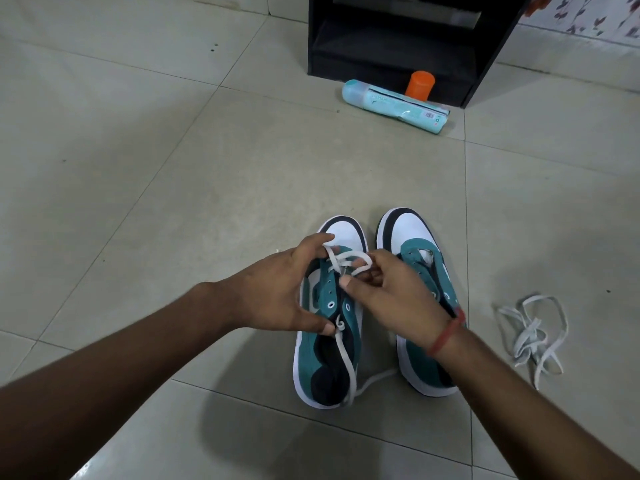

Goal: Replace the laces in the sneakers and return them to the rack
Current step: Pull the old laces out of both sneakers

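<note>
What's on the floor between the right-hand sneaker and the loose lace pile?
Nothing: in the head view, only bare tile separates the right-hand sneaker from the loose lace pile.

— Count, floor level?
— Two sneakers (pixel 329 341) (pixel 415 289). Two laces: one (pixel 344 355) at the left shoe, one (pixel 533 336) loose. Two hands (pixel 277 296) (pixel 391 292).
— Beyond those?
— One pale blue tube (pixel 394 105), one orange cap (pixel 420 84), one black rack (pixel 408 39).

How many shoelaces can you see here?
2: one lace half threaded in the left sneaker, held by both hands; one loose lace on the floor, right of the right sneaker.
</note>
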